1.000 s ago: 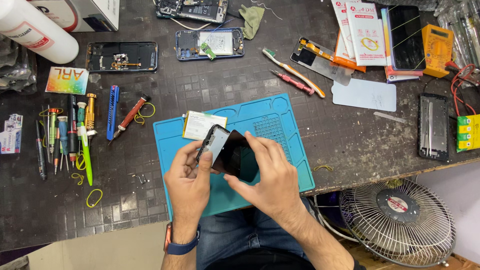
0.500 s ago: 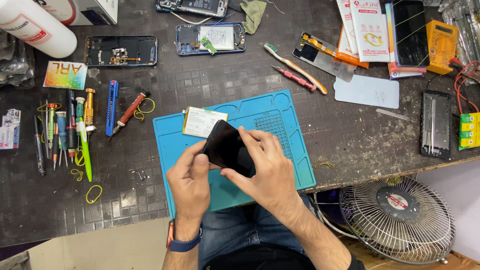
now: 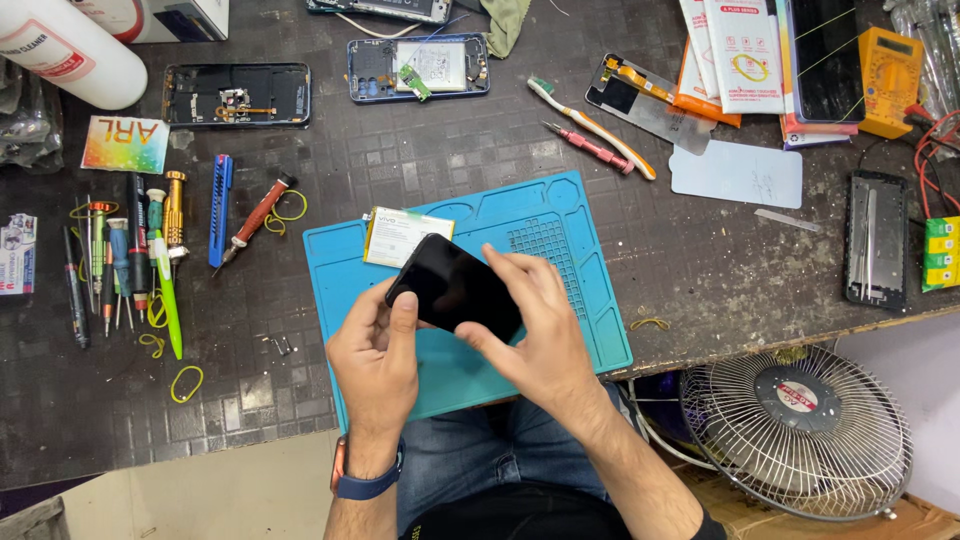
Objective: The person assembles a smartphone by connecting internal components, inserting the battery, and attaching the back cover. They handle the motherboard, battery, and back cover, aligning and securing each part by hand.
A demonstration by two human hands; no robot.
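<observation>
Phone: a black smartphone (image 3: 455, 287), dark screen up, is held tilted above the near half of the blue repair mat (image 3: 580, 330), just clear of it.
Left hand: the left hand (image 3: 375, 365) cups the phone's lower left corner, thumb laid along its edge, fingers curled underneath and pinching the body.
Right hand: the right hand (image 3: 535, 335) grips the phone's right side, fingers folded over the top edge and thumb pressed against the near edge.
Just behind the phone: a flat phone battery (image 3: 400, 235) with a pale label lies on the mat, partly covered by the phone's upper corner.
Left of the mat: screwdrivers and tweezers (image 3: 130, 255) lie in a row, with yellow rubber bands (image 3: 186, 382) and small screws (image 3: 282, 345) near them.
Far side: two opened phone bodies (image 3: 237, 94) lie on the dark bench (image 3: 450, 150); a toothbrush (image 3: 590, 125) is to their right.
Right: a yellow multimeter (image 3: 890, 65) sits by stacked packets.
Below the bench edge: a wire-guarded fan (image 3: 795, 430).
</observation>
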